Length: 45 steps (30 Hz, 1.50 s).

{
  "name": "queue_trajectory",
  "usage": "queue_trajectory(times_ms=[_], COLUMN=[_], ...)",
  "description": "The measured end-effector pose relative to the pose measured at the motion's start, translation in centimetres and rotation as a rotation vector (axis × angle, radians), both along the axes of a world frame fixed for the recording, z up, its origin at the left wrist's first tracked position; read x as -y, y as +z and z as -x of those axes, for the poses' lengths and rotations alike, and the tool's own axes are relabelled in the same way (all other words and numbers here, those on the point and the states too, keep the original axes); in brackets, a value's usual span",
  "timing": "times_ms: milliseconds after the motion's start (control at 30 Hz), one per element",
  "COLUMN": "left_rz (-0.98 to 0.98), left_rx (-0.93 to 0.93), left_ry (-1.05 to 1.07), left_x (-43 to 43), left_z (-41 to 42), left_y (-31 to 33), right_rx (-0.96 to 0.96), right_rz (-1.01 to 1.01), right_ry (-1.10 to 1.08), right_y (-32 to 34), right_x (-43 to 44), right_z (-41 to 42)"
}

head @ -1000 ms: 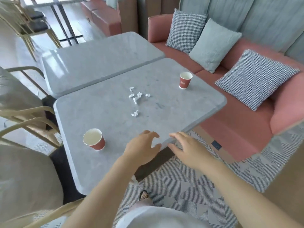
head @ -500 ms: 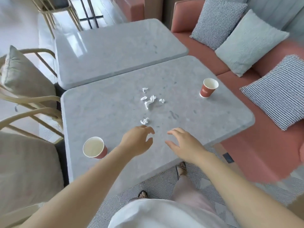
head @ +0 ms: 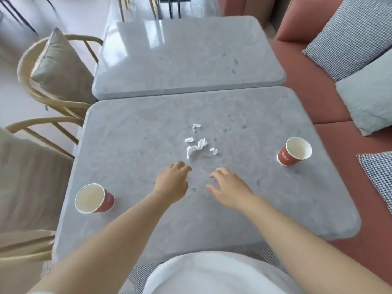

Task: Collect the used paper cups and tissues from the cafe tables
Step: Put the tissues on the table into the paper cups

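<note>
Two red paper cups with white insides stand on the near grey stone table (head: pixel 131 132): the left cup (head: pixel 93 199) near the left edge, the right cup (head: pixel 294 152) near the right edge. Several small crumpled white tissue scraps (head: pixel 196 147) lie in the table's middle. My left hand (head: pixel 171 181) reaches just short of the scraps with its fingers curled downward. Its fingertips cover the spot where the nearest scrap lay, so that scrap is hidden. My right hand (head: pixel 230 187) hovers beside it, fingers spread and relaxed, holding nothing.
A second grey table (head: pixel 186 56) butts against the far edge. Wooden chairs with beige cushions (head: pixel 55 75) stand on the left. A pink sofa (head: pixel 314 96) with checked and pale cushions runs along the right. My white top fills the bottom edge.
Both hands moved forward from the table's near edge toward the tissue scraps. The nearest scrap, visible earlier, is now out of sight under my left fingertips. My view has swung to face the table squarely.
</note>
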<state>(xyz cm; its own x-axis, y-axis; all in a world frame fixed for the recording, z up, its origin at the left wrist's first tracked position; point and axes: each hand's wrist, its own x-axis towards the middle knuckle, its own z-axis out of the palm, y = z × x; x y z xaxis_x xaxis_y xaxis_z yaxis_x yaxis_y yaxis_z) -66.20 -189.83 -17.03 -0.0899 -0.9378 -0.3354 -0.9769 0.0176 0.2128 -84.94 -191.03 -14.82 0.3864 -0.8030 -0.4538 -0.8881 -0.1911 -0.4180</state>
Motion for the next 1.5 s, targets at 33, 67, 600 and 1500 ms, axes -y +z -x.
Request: queue_trajectory(times_ms=[33, 67, 600, 1500], left_rz=[0.002, 0.004, -0.231, -0.089], left_rx=[0.004, 0.01, -0.025, -0.095], left_ry=[0.016, 0.03, 0.275, 0.263], left_x=[0.4, 0.7, 1.4, 11.5], left_z=[0.4, 0.7, 1.5, 1.4], left_y=[-0.2, -0.4, -3.5, -3.9], right_rx=[-0.006, -0.009, 0.008, 0.021], right_rz=[-0.008, -0.017, -0.027, 0.02], right_ry=[0.026, 0.05, 0.265, 0.432], right_y=[-0.2, -0.4, -3.3, -6.0], right_x=[0.7, 1.3, 7.9, 17.1], right_z=[0.4, 0.8, 2.0, 0.1])
